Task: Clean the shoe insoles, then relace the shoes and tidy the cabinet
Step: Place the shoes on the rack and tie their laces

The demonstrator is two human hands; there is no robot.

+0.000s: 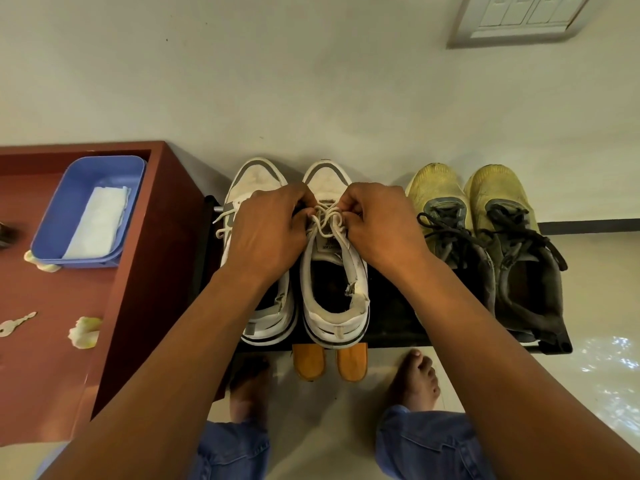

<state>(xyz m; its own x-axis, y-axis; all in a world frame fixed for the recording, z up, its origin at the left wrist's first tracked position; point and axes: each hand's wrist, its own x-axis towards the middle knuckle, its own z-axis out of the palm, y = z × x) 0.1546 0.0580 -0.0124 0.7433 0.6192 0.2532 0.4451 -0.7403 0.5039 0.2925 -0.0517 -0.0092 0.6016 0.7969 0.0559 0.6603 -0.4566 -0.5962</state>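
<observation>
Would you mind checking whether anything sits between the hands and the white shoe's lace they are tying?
Nothing visible does: the left hand and right hand both already pinch the white lace of the right-hand white shoe.

The left hand (266, 233) covers the laces and tongue of the left white shoe (258, 258), and its fingertips are hidden where they curl into the white laces (325, 220). The right hand (382, 230) hides its fingertips the same way. 2 orange insoles (329, 363) show only their ends below the black rack (391, 317). A dark object (5, 233) and a key (15, 323) are cut off by the left edge. The switch plate (519, 17) is cut by the top edge. The tongue label print (327, 246) is too small to read.
</observation>
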